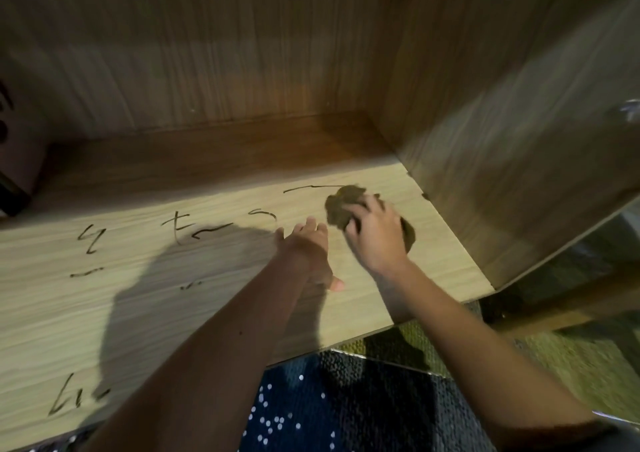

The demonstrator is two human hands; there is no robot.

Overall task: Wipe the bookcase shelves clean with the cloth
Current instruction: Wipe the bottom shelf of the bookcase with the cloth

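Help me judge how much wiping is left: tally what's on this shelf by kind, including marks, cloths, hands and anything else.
Dark scribble clusters on the shelf: 7
Cloth: 1
Hands: 2, the left hand flat on the shelf, the right hand gripping the cloth
Dark object at the left edge, too cropped to identify: 1
Total: 11

The right hand (375,233) covers the middle of the cloth (341,205), so only the cloth's far and right edges show, and the fingers are too blurred to tell apart. The dark line (311,188) on the shelf disappears under the cloth's far edge. A brownish object (17,160) at the far left is cut off by the picture's edge and cannot be identified. A pale fitting (628,110) on the right panel (502,139) is blurred and cropped.
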